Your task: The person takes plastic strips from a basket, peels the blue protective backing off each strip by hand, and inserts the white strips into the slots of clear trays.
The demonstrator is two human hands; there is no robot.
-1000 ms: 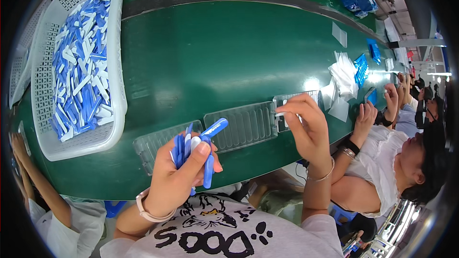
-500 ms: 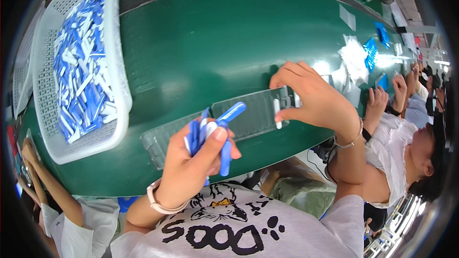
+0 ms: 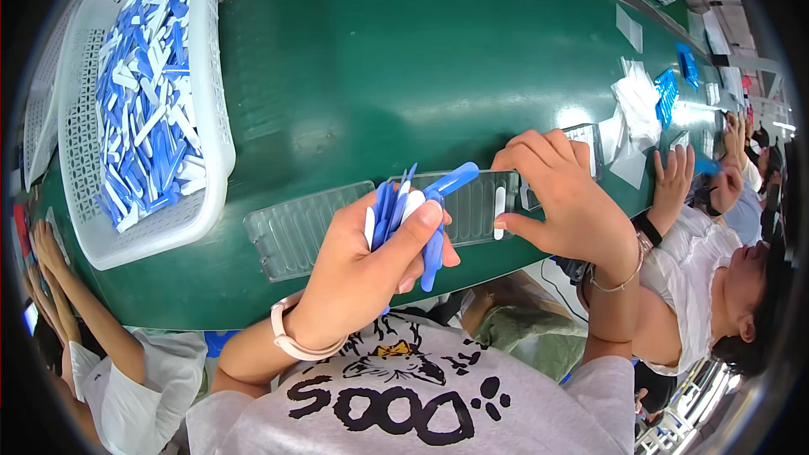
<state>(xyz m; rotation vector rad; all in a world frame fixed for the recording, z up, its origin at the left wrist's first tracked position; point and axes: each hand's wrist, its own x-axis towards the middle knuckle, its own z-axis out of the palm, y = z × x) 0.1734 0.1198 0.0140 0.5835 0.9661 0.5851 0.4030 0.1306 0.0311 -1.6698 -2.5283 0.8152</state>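
My left hand (image 3: 371, 261) is closed around a bunch of blue and white plastic sticks (image 3: 410, 211) with rounded ends, fanned out past the thumb. Beneath them lies a clear plastic tray (image 3: 308, 232) with two ribbed sections, partly hidden by this hand. At the tray's right end, a single white stick (image 3: 500, 212) lies along one slot. My right hand (image 3: 560, 194) arches over that end, fingers and thumb apart, its thumb tip at the white stick. Some fingertips by the tray's far edge are partly hidden.
A white perforated basket (image 3: 221, 147) at left holds loose blue and white sticks. Clear bags (image 3: 636, 105) and blue packets (image 3: 666, 97) lie at far right on the green table (image 3: 362, 59). Co-workers' hands rest at the right (image 3: 674, 177) and left (image 3: 50, 253).
My left hand has moved right over the tray with its bunch of sticks. The white stick by my right thumb now sits straighter along the slot. The whole view has shifted slightly.
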